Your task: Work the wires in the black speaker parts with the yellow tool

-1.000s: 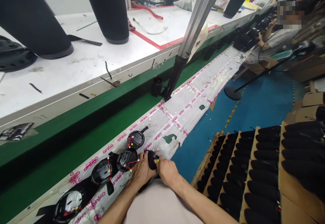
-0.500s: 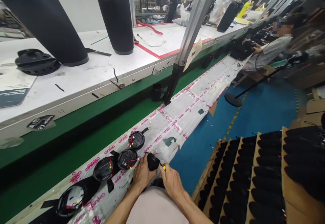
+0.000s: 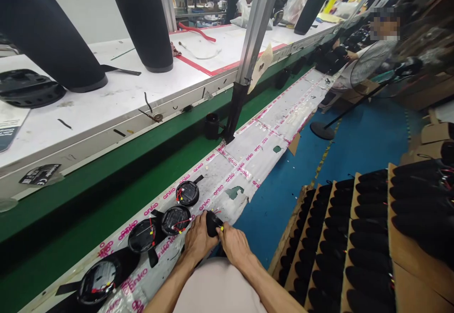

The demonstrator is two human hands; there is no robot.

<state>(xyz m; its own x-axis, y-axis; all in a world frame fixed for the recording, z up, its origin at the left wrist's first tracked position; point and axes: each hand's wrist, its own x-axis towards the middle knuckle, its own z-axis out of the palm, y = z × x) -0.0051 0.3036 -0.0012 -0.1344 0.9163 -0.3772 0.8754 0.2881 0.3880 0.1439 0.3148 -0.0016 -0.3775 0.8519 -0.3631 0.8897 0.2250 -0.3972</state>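
Observation:
Close in front of my body, my left hand (image 3: 199, 238) is wrapped round a black fabric-covered speaker body (image 3: 213, 223). My right hand (image 3: 233, 242) pinches at the speaker's right side, where a small yellow piece (image 3: 222, 228) shows at the fingertips; its kind is too small to tell. A thin red wire sticks up behind the speaker. To the left lie several black speakers, their round ends up with red wires and connectors: a near one (image 3: 99, 282), a middle one (image 3: 142, 235), another (image 3: 176, 219) and the farthest (image 3: 187, 193).
A taped grey bench (image 3: 244, 157) runs away to the right. Beyond a green gap stands a white shelf (image 3: 120, 91) with tall black speakers (image 3: 142, 24). A metal post (image 3: 250, 43) rises between. Cardboard trays of speakers (image 3: 369, 237) stand right; a fan (image 3: 376, 62) and a person are farther off.
The view has shifted slightly, so the shelf things sit further left. My right fingers have closed in over the yellow piece, which shows less now. My left hand still holds the speaker.

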